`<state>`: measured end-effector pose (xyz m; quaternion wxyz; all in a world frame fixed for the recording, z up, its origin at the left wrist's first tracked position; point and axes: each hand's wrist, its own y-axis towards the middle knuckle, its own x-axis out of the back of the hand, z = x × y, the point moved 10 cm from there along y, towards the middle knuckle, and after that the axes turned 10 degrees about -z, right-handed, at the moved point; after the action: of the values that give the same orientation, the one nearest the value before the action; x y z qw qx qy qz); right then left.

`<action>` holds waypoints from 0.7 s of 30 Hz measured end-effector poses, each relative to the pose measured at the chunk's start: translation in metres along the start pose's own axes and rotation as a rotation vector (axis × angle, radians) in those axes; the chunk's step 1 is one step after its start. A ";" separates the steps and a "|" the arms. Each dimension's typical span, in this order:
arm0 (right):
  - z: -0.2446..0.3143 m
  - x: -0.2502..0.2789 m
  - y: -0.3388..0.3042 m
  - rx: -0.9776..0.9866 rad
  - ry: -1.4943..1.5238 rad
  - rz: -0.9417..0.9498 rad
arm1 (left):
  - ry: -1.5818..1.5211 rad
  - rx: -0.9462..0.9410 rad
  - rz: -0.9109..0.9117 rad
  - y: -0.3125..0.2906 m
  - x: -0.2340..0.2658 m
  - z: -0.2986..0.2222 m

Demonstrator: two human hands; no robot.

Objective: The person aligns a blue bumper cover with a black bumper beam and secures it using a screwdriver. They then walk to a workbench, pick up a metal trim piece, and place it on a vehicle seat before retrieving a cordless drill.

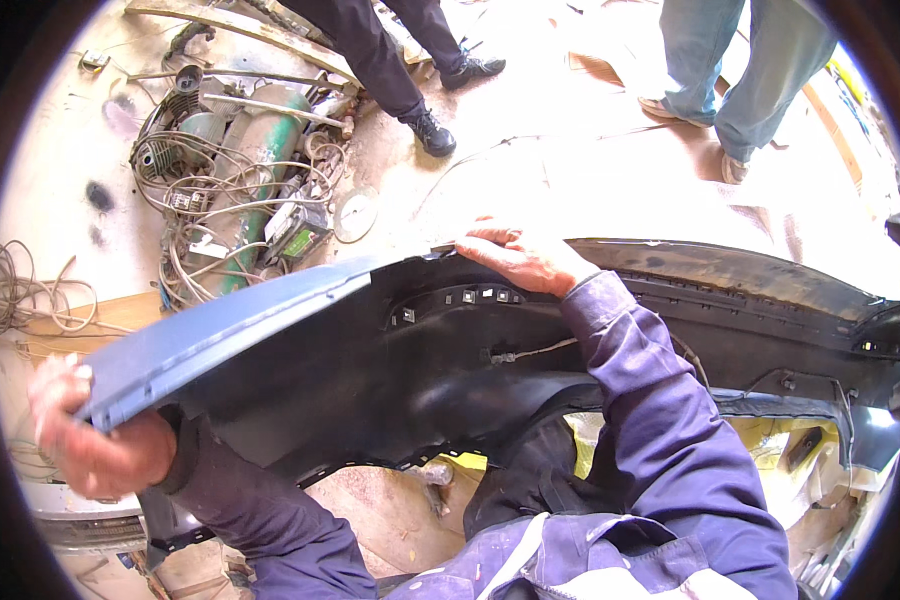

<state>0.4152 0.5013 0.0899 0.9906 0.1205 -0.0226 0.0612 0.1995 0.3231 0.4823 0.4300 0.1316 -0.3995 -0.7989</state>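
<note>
Bumper (440, 350) directly under the right fingers (488, 256)

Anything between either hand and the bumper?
Nothing visible. The right hand lies directly on the far edge of the bumper. The left hand is at its left corner, nothing between, though blur hides the exact contact.

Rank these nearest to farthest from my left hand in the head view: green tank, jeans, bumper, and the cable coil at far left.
From your left hand:
1. Bumper: its left end is right at the hand.
2. Cable coil: floor, far left.
3. Green tank: floor, upper left.
4. Jeans: upper right.
</note>
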 end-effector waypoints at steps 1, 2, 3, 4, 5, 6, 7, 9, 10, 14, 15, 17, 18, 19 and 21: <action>0.004 -0.001 -0.002 0.027 -0.021 0.011 | 0.106 -0.150 -0.050 0.000 0.004 -0.014; 0.004 0.000 -0.004 0.026 -0.065 0.015 | 0.043 -0.168 -0.074 0.001 0.009 -0.019; 0.007 0.000 -0.006 0.037 -0.035 0.015 | 0.117 -0.199 -0.090 0.002 0.014 -0.025; 0.006 0.000 -0.009 0.012 -0.028 0.010 | 0.208 -0.277 -0.055 0.002 0.015 -0.034; 0.004 -0.001 -0.013 -0.017 -0.032 0.023 | 0.183 -0.304 -0.007 0.002 0.018 -0.038; 0.016 0.002 -0.014 0.087 -0.073 -0.012 | 0.144 -0.307 0.022 0.003 0.024 -0.040; 0.027 0.002 -0.017 0.184 -0.123 -0.027 | 0.124 -0.330 0.049 0.001 0.030 -0.042; 0.053 0.005 -0.023 0.390 -0.215 -0.095 | 0.008 -0.309 0.117 0.003 0.050 -0.039; 0.059 0.005 -0.025 0.419 -0.232 -0.083 | -0.004 -0.328 0.149 0.005 0.059 -0.036; 0.070 0.004 -0.032 0.421 -0.288 -0.016 | -0.030 -0.290 0.395 0.007 0.092 -0.039; 0.071 0.004 -0.033 0.421 -0.292 0.018 | -0.024 -0.279 0.437 0.008 0.097 -0.040; 0.067 0.002 -0.032 0.365 -0.268 0.083 | -0.029 -0.266 0.496 0.010 0.099 -0.046; 0.061 0.001 -0.030 0.306 -0.242 0.111 | -0.064 -0.246 0.438 0.012 0.100 -0.048; 0.054 -0.001 -0.028 0.226 -0.211 0.140 | -0.100 -0.227 0.380 0.014 0.098 -0.051; 0.053 -0.006 -0.024 0.182 -0.078 0.212 | -0.171 -0.152 0.188 0.017 0.095 -0.053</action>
<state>0.4104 0.4643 0.1351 0.9618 0.2092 -0.0682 0.1627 0.1823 0.2145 0.4737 0.4760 -0.0080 -0.3838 -0.7912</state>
